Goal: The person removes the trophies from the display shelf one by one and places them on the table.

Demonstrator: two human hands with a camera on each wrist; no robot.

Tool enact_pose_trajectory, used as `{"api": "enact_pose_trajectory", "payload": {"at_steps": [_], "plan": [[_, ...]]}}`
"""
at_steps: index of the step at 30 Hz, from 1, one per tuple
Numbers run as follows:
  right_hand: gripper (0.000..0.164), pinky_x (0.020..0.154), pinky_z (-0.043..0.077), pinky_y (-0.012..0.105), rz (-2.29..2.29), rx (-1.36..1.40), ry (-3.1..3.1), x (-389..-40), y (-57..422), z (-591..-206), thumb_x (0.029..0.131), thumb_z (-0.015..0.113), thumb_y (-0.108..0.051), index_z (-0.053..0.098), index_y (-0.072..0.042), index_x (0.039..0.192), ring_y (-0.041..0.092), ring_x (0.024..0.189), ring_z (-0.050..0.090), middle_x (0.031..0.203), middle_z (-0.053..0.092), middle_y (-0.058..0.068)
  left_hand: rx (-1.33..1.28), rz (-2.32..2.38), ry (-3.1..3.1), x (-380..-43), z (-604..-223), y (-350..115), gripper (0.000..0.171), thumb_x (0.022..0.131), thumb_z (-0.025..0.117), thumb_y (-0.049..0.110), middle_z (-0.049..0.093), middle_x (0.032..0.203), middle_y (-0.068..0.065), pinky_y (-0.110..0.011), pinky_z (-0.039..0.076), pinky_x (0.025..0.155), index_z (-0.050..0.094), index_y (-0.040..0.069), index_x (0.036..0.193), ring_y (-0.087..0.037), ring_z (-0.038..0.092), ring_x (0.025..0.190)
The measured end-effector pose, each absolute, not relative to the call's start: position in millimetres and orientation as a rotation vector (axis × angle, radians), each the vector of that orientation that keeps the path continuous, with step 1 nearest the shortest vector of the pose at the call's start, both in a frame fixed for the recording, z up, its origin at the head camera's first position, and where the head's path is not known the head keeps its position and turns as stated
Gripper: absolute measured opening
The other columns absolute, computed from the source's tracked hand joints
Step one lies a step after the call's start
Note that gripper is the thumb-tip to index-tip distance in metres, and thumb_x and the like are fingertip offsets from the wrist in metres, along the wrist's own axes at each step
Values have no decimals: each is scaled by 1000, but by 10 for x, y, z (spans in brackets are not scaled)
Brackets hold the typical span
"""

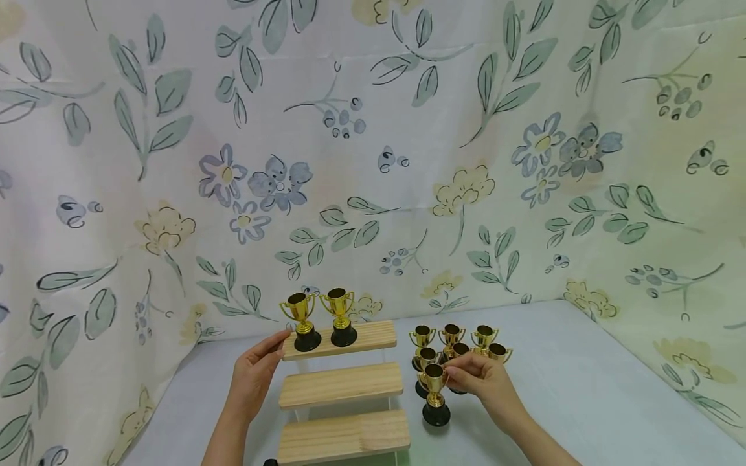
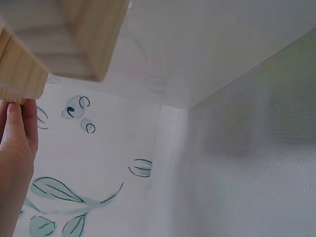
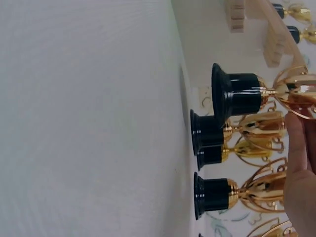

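Note:
A small gold trophy cup [image 1: 434, 382] on a black base is in my right hand [image 1: 486, 386], whose fingertips pinch it near a handle. In the right wrist view, the black base [image 3: 239, 94] hangs above the white tabletop. My left hand [image 1: 252, 372] grips the left end of the top step [image 1: 373, 336] of a three-step wooden display stand, thumb at the front edge and fingers behind. Two more trophies stand upright on that step, the left one [image 1: 300, 310] near my left hand and the other [image 1: 339, 307] beside it.
Several matching trophies [image 1: 451, 334] stand grouped on the white tabletop [image 1: 583, 362], behind and around my right hand. The stand's middle step [image 1: 340, 386] and bottom step [image 1: 332, 437] sit lower and nearer. A floral cloth [image 1: 373, 162] hangs behind the table.

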State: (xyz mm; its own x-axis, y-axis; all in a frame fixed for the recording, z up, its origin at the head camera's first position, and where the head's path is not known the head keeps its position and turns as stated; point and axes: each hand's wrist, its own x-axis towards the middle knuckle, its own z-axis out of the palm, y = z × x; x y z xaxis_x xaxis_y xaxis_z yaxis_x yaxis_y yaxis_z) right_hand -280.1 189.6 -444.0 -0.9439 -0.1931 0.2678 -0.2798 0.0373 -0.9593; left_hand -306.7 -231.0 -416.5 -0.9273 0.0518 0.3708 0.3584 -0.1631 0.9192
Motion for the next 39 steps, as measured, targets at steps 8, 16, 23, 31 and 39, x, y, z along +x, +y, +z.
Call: {"api": "enact_pose_trajectory", "payload": {"at_steps": [8, 16, 23, 31, 39], "plan": [[25, 85, 61, 31, 2169, 521, -2293, -2810, 1923, -4447, 95, 66, -19, 67, 3, 107, 5, 89, 72, 96, 74, -13, -505, -2230, -1853, -3065, -4164, -2312, 43, 97, 48, -7, 68, 122, 15, -4, 47, 96, 43, -19, 138, 9, 57, 119], [32, 86, 61, 28, 2218, 599, -2276, -2783, 1931, -4448, 97, 62, -16, 61, 13, 111, 6, 92, 72, 99, 74, -12, -509, -2235, -1848, -3063, -4160, -2310, 42, 97, 48, -8, 68, 122, 15, -4, 46, 96, 44, -19, 137, 8, 57, 119], [31, 87, 61, 29, 2241, 588, -2299, -2795, 1941, -4468, 97, 62, -17, 60, 11, 111, 7, 94, 72, 100, 72, -10, -508, -2231, -1849, -3061, -4163, -2309, 41, 97, 47, -8, 68, 121, 15, -4, 47, 95, 47, -17, 136, 8, 58, 118], [26, 88, 61, 29, 2241, 578, -2323, -2800, 1955, -4472, 96, 63, -16, 62, 8, 108, 7, 95, 72, 101, 72, -11, -512, -2231, -1844, -3055, -4157, -2308, 41, 97, 46, -9, 68, 121, 15, -4, 48, 94, 46, -18, 136, 8, 58, 118], [32, 88, 61, 32, 2206, 572, -2336, -2800, 1961, -4482, 96, 64, -16, 60, 13, 109, 8, 94, 72, 100, 72, -8, -524, -2243, -1829, -3057, -4160, -2312, 40, 96, 46, -10, 68, 121, 15, -5, 48, 95, 49, -16, 136, 8, 58, 118]]}}
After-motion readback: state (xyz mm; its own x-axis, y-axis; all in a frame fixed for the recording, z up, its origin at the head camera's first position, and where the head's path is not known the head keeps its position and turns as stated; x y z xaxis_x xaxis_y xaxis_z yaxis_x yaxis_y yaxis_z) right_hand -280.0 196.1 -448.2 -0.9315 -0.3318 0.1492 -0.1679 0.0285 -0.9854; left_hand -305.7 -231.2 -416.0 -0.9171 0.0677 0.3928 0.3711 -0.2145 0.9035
